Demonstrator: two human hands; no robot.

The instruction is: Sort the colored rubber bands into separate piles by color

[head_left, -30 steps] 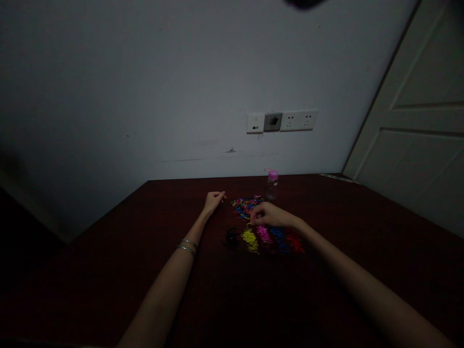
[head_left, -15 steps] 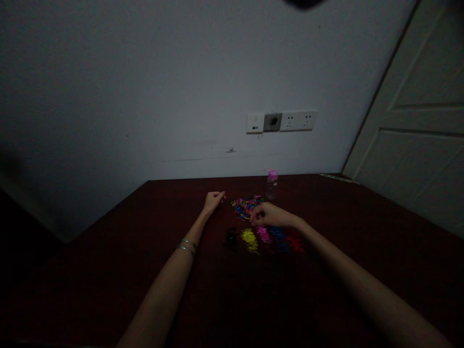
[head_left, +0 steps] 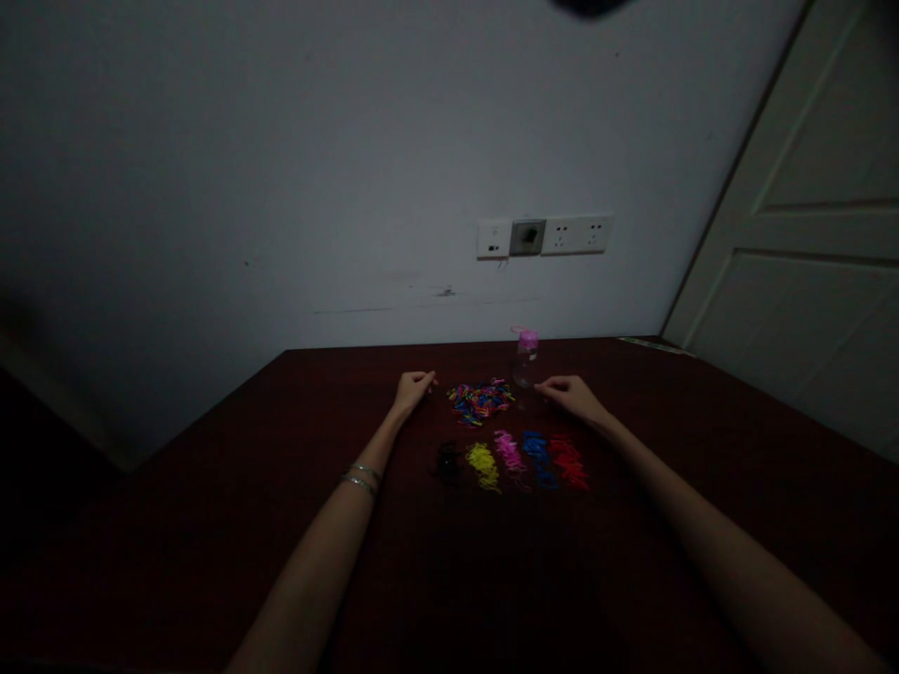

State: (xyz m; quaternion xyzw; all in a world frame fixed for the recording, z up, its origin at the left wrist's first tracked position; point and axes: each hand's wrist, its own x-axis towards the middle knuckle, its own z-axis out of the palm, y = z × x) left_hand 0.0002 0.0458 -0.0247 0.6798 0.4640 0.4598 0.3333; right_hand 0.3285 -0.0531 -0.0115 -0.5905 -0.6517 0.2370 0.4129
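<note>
A mixed heap of small coloured rubber bands [head_left: 480,402] lies on the dark table. My left hand [head_left: 416,388] rests just left of it, fingers closed in a pinch; what they hold, if anything, is too small to make out. My right hand [head_left: 572,395] is right of the heap, close to the clear bottle [head_left: 525,365] with a pink lid, thumb and fingers pinched together. Nearer to me runs a row of sorted bands: a black pile [head_left: 448,461], a yellow pile [head_left: 484,465], a pink pile [head_left: 510,453], a blue pile [head_left: 538,457] and a red pile [head_left: 568,461].
The dark red table [head_left: 231,468] meets a pale wall [head_left: 351,187] with several socket plates [head_left: 577,234] on it. A panelled door [head_left: 807,243] stands at the right. The room is dim.
My right hand has moved right and back, from over the near edge of the mixed heap to beside the bottle, uncovering the blue and red piles. My left hand has stayed put.
</note>
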